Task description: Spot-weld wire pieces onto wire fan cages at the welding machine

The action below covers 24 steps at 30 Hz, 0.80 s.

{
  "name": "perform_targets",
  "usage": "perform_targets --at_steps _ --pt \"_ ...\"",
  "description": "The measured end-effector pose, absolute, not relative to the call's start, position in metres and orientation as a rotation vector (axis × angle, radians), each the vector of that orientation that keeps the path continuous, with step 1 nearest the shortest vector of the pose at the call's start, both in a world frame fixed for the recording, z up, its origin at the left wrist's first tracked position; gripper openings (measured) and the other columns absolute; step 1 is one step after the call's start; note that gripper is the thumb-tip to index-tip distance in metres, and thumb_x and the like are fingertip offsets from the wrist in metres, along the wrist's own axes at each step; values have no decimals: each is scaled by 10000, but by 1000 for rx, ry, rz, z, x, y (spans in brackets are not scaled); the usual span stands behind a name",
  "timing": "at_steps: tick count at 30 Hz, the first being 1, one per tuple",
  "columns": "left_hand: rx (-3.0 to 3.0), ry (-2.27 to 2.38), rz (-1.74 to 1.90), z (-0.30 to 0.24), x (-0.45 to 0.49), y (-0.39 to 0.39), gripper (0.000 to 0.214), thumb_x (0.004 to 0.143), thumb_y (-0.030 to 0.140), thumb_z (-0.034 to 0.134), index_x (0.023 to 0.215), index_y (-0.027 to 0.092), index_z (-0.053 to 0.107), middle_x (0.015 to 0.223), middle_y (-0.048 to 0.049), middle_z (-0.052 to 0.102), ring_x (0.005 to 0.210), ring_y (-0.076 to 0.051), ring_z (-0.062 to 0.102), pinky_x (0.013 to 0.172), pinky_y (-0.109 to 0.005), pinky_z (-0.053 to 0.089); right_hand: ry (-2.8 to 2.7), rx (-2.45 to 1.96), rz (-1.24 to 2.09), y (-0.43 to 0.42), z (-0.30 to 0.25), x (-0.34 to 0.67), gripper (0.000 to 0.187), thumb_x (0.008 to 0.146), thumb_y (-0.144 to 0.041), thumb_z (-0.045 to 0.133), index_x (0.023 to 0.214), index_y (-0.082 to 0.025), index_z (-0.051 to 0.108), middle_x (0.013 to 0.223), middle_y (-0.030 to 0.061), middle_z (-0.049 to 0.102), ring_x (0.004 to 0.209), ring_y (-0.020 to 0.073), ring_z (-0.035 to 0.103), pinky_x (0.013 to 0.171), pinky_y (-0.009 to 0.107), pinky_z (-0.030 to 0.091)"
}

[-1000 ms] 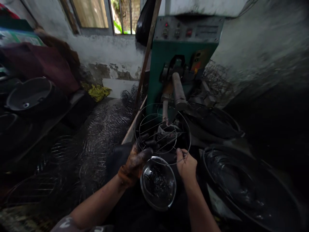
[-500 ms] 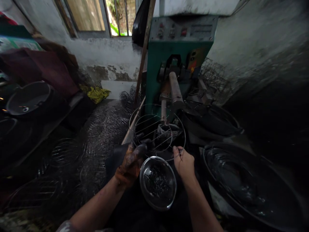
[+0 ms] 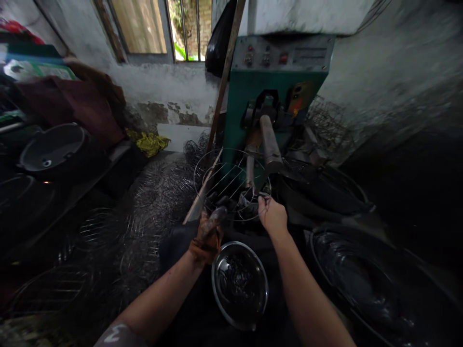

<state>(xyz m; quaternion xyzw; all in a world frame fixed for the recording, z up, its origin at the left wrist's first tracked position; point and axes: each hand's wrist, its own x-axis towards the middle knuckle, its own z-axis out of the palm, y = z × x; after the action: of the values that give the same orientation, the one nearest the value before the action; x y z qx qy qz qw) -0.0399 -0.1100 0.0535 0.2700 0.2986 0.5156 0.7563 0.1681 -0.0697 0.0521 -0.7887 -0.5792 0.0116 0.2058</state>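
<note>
A round wire rack with parallel rods is held tilted in front of the green machine, close to its two metal arms. My left hand, in a stained brown and dark glove, grips the near left part of the rack. My bare right hand pinches at the rack's right rim, near the lower arm's tip; whether a small piece is also between the fingers is too small to tell. Below my hands, a metal bowl of small dark wire pieces rests at my lap.
Heaps of wire racks cover the floor at left. Large dark round pans with wire parts stand at right. A black pot sits on the left bench. A wooden pole leans beside the machine.
Both hands have moved forward with the rack, bringing it nearer the machine's arms. The rack appears more tilted. My view has shifted slightly.
</note>
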Motion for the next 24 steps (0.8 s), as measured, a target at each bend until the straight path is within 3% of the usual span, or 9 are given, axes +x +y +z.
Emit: perform_targets --at_steps 7,14,24 --pt "605 621 1238 63 -20 -102 654 757 425 841 1350 355 573 1255 -35 707 1329 -295 567 1059 -476 512 -1598 -2276 60 -58 56 174 321 1009 -267 492 1118 -91 738 855 176 756 783 276 732 681 313 471" --pt "519 583 1263 56 -14 -98 691 771 400 843 1387 347 536 1230 -32 706 1324 -258 576 1099 -435 485 -1614 -2264 16 -54 52 177 351 1014 -293 475 1092 -89 749 810 175 754 757 282 736 684 328 500" --pt "448 483 1396 51 -7 -96 652 703 357 902 1293 294 630 1166 -55 729 1261 -296 618 1063 -430 519 -1582 -2402 121 -56 66 169 350 1042 -300 446 1165 -107 711 915 163 757 885 278 739 768 316 507"
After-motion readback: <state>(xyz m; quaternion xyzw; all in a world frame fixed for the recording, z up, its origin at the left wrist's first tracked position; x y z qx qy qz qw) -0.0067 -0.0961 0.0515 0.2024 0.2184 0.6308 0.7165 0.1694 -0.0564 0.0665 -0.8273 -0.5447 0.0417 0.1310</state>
